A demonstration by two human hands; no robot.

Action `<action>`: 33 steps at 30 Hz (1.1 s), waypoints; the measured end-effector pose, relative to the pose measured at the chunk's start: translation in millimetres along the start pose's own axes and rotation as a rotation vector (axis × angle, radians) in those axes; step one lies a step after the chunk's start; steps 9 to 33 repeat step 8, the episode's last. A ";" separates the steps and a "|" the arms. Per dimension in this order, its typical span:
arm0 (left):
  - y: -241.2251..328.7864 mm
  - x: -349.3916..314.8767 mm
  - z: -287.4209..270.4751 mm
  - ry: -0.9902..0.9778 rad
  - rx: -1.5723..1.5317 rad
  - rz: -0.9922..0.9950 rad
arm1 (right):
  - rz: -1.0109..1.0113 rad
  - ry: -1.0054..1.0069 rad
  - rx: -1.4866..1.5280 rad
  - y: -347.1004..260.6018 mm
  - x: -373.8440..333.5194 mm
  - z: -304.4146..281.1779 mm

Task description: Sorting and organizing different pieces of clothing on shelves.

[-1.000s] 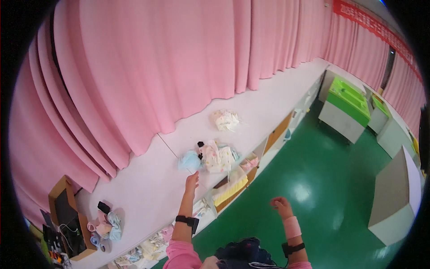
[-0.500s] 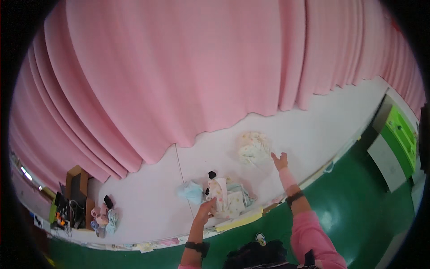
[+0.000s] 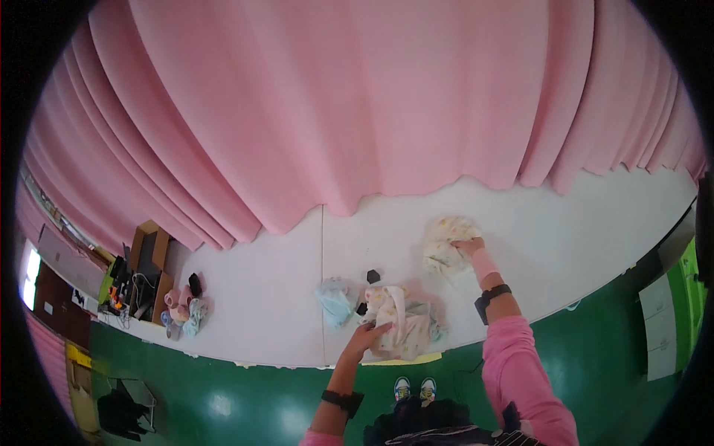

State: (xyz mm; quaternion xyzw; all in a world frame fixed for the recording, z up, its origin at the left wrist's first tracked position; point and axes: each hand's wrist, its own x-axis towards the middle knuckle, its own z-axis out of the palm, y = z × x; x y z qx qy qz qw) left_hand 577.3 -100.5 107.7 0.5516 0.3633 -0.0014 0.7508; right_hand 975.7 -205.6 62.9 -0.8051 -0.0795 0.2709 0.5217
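Observation:
My right hand (image 3: 470,247) is closed on a crumpled cream cloth (image 3: 446,229) with small coloured prints, toward the back of the white table (image 3: 253,297). Nearer the front edge, my left hand (image 3: 368,338) has its fingers on the side of another pale printed cloth (image 3: 399,327), with a fold gripped between them. Pale green fabric (image 3: 435,327) shows at that pile's right side. To the left lies a bunched light blue cloth (image 3: 336,301). A small black block (image 3: 373,276) sits behind the printed pile, and a second dark piece (image 3: 361,308) is beside it.
Pink curtains (image 3: 320,97) hang over the table's back edge. At the left stand an open cardboard box (image 3: 152,256) with cables and a heap of soft toys (image 3: 181,306). A green-and-white cabinet (image 3: 662,320) stands right, beyond the green floor (image 3: 245,401).
My right hand has moved from beside the far cream cloth onto it and closed. My left hand stays at the nearer printed cloth. The whole view has shifted.

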 end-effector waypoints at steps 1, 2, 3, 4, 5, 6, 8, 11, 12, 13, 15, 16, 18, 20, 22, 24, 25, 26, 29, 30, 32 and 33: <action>2.3 -4.1 -0.9 0.056 0.033 0.001 | -0.066 -0.206 0.176 -11.6 -11.4 10.2; -6.9 -2.3 -4.6 0.075 0.024 -0.006 | -0.061 -0.228 0.172 -21.2 -26.0 17.4; -19.2 5.4 -10.5 0.082 0.015 0.025 | 0.019 -0.221 0.369 -28.7 -43.7 18.1; -29.6 8.1 -16.8 0.091 0.003 0.061 | 0.100 -0.214 0.561 -53.8 -78.8 20.9; -33.0 10.0 -15.0 0.094 -0.010 0.035 | 0.106 -0.219 0.553 -67.9 -104.7 18.1; -37.5 9.7 -13.8 0.101 -0.018 0.030 | 0.047 -0.371 0.653 -78.7 -129.2 17.7; -32.6 10.3 3.4 0.103 -0.012 0.107 | -0.056 -0.586 0.717 -80.1 -158.8 6.1; -32.6 10.3 3.4 0.103 -0.012 0.107 | -0.056 -0.586 0.717 -80.1 -158.8 6.1; -32.6 10.3 3.4 0.103 -0.012 0.107 | -0.056 -0.586 0.717 -80.1 -158.8 6.1; -32.6 10.3 3.4 0.103 -0.012 0.107 | -0.056 -0.586 0.717 -80.1 -158.8 6.1; -32.6 10.3 3.4 0.103 -0.012 0.107 | -0.056 -0.586 0.717 -80.1 -158.8 6.1; -32.6 10.3 3.4 0.103 -0.012 0.107 | -0.056 -0.586 0.717 -80.1 -158.8 6.1; -32.6 10.3 3.4 0.103 -0.012 0.107 | -0.056 -0.586 0.717 -80.1 -158.8 6.1; -32.6 10.3 3.4 0.103 -0.012 0.107 | -0.056 -0.586 0.717 -80.1 -158.8 6.1; -32.6 10.3 3.4 0.103 -0.012 0.107 | -0.056 -0.586 0.717 -80.1 -158.8 6.1; -32.6 10.3 3.4 0.103 -0.012 0.107 | -0.056 -0.586 0.717 -80.1 -158.8 6.1; -32.6 10.3 3.4 0.103 -0.012 0.107 | -0.056 -0.586 0.717 -80.1 -158.8 6.1; -32.6 10.3 3.4 0.103 -0.012 0.107 | -0.056 -0.586 0.717 -80.1 -158.8 6.1; -32.6 10.3 3.4 0.103 -0.012 0.107 | -0.056 -0.586 0.717 -80.1 -158.8 6.1; -32.6 10.3 3.4 0.103 -0.012 0.107 | -0.056 -0.586 0.717 -80.1 -158.8 6.1; -32.6 10.3 3.4 0.103 -0.012 0.107 | -0.056 -0.586 0.717 -80.1 -158.8 6.1; -32.6 10.3 3.4 0.103 -0.012 0.107 | -0.056 -0.586 0.717 -80.1 -158.8 6.1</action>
